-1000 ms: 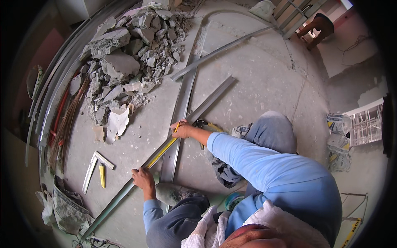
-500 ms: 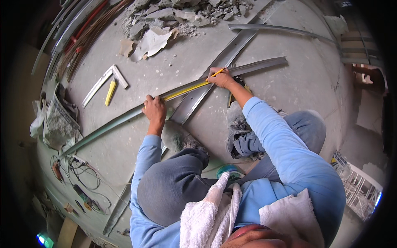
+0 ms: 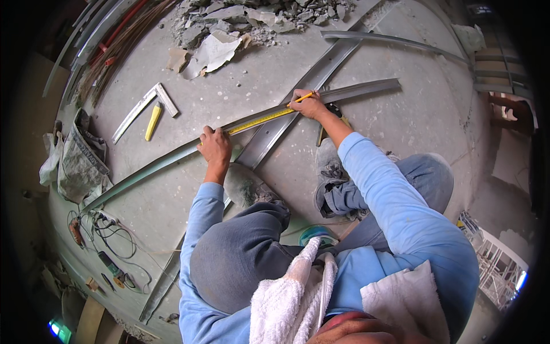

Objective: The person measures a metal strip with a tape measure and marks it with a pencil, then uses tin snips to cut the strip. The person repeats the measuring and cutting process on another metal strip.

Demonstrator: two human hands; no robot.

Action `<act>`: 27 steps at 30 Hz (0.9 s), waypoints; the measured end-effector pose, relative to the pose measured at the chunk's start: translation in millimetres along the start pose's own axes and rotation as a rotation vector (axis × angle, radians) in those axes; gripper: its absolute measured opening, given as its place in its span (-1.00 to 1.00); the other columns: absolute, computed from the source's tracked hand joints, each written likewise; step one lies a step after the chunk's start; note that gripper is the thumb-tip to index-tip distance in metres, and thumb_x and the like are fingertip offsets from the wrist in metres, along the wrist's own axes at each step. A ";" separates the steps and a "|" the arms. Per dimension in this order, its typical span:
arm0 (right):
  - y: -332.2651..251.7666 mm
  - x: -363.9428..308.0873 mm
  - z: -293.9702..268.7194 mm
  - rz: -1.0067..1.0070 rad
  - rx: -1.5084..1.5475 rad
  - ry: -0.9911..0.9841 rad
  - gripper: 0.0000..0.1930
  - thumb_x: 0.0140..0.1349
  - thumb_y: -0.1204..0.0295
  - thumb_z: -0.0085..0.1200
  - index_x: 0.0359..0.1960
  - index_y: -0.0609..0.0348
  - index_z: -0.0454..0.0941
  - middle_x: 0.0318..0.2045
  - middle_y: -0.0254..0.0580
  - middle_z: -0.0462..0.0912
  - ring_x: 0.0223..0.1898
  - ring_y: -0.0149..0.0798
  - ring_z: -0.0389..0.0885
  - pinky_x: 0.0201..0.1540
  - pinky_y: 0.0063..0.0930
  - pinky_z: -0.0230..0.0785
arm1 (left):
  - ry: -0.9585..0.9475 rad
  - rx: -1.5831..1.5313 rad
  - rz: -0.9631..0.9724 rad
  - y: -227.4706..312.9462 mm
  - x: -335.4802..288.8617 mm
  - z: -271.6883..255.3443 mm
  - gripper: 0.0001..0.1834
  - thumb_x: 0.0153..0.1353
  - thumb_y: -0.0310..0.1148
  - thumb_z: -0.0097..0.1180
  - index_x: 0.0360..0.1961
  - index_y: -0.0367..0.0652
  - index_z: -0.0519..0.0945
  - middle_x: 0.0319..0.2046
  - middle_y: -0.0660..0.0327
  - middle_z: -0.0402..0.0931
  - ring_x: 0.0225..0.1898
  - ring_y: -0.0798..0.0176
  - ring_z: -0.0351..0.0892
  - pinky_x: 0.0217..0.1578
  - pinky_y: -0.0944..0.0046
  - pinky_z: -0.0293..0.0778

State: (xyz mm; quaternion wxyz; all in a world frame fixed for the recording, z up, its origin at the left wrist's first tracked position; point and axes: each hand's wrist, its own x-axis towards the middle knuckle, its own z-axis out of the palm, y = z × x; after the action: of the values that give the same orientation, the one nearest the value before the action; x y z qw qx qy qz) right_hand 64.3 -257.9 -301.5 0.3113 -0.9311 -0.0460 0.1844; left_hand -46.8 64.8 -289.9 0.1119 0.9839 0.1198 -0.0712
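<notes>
Pinching a yellow pencil (image 3: 304, 97) in my closed right hand (image 3: 308, 105), I clasp a metal rail (image 3: 150, 168) with my curled left hand (image 3: 215, 147) — yellow tape (image 3: 260, 120) lying along it between them.

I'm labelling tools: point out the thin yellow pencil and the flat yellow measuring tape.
Thin yellow pencil (image 3: 304, 97): head view, middle of shaft.
Flat yellow measuring tape (image 3: 260, 121): head view, middle of exposed blade.
</notes>
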 end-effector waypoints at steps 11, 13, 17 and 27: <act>4.0 -0.1 -0.6 -0.019 0.049 -0.025 -0.71 0.01 0.08 0.26 -0.46 0.02 0.60 -0.38 -0.23 0.71 -0.21 -0.08 0.66 0.23 -0.17 0.23 | 0.024 -0.014 0.029 -1.8 -1.1 -3.4 -0.76 0.22 -0.18 0.16 -0.24 -0.07 0.71 -0.12 0.10 0.47 -0.05 -0.08 0.54 -0.18 -0.20 0.45; 4.7 -0.8 0.1 -0.039 0.055 -0.006 -0.72 0.01 0.12 0.28 -0.48 0.05 0.60 -0.41 -0.22 0.71 -0.25 -0.12 0.66 0.14 -0.23 0.28 | 0.009 -0.017 0.031 -2.9 -0.8 -5.4 -0.77 0.21 -0.21 0.15 -0.24 -0.08 0.70 -0.12 0.10 0.47 -0.05 -0.08 0.55 -0.19 -0.22 0.46; 6.2 -1.0 0.8 -0.019 0.051 -0.005 -0.71 0.00 0.11 0.27 -0.49 0.06 0.60 -0.42 -0.22 0.71 -0.25 -0.13 0.66 0.18 -0.25 0.27 | -0.032 -0.014 0.025 -3.1 -2.2 -8.1 -0.80 0.19 -0.25 0.14 -0.25 -0.07 0.71 -0.10 0.11 0.47 -0.05 -0.07 0.55 -0.17 -0.24 0.47; 6.4 -0.4 2.5 0.019 0.034 -0.019 -0.73 -0.07 0.10 0.24 -0.51 0.00 0.58 -0.41 -0.25 0.70 -0.19 -0.10 0.66 0.39 -0.05 0.10 | -0.079 -0.010 0.023 -4.2 -1.2 -9.6 -0.78 0.21 -0.24 0.14 -0.20 -0.04 0.72 -0.09 0.13 0.49 -0.02 -0.09 0.56 -0.16 -0.21 0.48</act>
State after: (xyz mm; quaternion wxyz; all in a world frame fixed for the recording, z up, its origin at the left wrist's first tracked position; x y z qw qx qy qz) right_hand 62.9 -261.7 -307.1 0.3248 -0.9243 -0.0368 0.1969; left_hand -47.9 70.7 -281.3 0.1222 0.9810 0.1043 -0.1083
